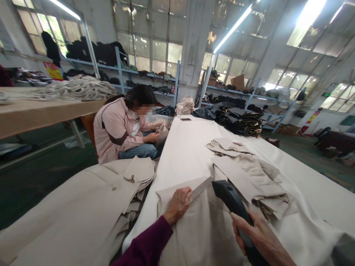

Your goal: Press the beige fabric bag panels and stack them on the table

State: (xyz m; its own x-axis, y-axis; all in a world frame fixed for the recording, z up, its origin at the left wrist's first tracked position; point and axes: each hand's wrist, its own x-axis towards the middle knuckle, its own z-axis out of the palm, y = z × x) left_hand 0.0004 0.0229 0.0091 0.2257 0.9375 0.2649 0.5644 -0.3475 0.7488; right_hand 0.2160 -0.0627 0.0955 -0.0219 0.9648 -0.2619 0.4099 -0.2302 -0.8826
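Observation:
My left hand (179, 205), in a purple sleeve, has its fingers closed on a beige garment piece (202, 229) at the front of the white table. A narrow flat strip of the same colour (202, 187) runs from these fingers toward the right. My right hand (256, 234) is wrapped around a black curved handheld tool (230, 195). The tool's blunt head is close to the strip's far end, over the fabric; I cannot tell whether they touch. Part of the garment piece is hidden below my left forearm and the tool.
Beige pieces with metal fittings (249, 177) lie to the right; a larger stack (91, 207) is on the left. A co-worker in a pink jacket (119, 129) sits across on the left, handling fabric. Dark stacked pieces (238, 120) and a phone (185, 119) are farther along the table.

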